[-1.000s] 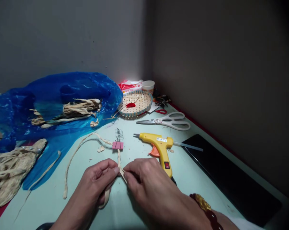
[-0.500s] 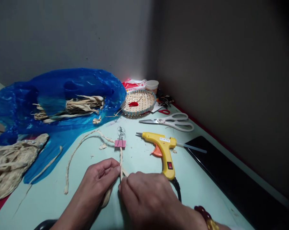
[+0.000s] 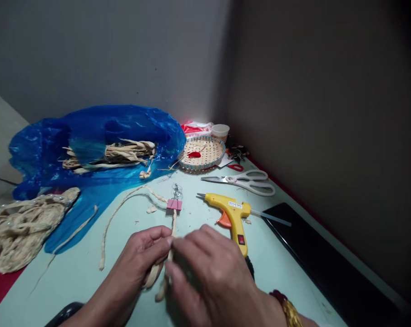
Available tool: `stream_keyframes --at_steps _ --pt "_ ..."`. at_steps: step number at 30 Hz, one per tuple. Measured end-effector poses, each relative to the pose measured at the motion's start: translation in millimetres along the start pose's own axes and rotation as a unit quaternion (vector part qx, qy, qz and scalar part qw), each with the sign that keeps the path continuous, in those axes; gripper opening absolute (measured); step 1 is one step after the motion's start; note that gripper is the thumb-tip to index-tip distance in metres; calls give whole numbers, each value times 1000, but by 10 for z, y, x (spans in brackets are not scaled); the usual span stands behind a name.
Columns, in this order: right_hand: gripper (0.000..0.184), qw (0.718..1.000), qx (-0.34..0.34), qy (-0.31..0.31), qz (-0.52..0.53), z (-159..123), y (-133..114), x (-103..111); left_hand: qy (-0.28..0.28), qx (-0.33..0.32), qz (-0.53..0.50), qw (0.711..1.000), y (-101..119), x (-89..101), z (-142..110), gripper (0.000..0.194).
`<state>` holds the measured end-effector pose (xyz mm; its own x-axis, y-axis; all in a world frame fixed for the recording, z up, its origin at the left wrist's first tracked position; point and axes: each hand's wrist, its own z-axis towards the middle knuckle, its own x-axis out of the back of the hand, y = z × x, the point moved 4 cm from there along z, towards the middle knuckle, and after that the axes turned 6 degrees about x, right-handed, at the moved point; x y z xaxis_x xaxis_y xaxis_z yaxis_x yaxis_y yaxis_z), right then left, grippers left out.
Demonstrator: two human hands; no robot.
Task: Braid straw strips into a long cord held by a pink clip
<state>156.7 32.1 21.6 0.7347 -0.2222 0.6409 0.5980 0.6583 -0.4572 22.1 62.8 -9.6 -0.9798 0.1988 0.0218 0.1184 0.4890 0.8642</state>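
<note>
Left hand (image 3: 142, 259): pinching the braid (image 3: 173, 222) just below the clip (image 3: 174, 204)
Right hand (image 3: 205, 268): closed on loose strands (image 3: 160, 290), blurred
Done: short plaited length runs from the clip to the fingers
Left: unplaited ends trail under the hands
Glue gun (image 3: 230, 213): right of the clip, untouched

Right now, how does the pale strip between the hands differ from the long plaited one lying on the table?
The strip is flat, wide and unplaited; the plaited cord is thin and twisted. The strip is pinched between the left hand and right hand; the cord lies loose in a curve, untouched. Both are the same pale straw colour and meet at the pink clip.
</note>
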Motion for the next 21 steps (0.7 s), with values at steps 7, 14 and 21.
stream_keyframes --at_steps 7,14,21 --pt "24 923 -267 -161 225 46 274 -136 -64 -1 -24 998 -6 2 27 15" --pt "22 911 -291 -105 274 92 366 -227 3 -119 234 965 93 9 -3 24" --pt "23 908 -309 -86 270 78 351 -198 46 -120 315 940 107 49 -60 32"
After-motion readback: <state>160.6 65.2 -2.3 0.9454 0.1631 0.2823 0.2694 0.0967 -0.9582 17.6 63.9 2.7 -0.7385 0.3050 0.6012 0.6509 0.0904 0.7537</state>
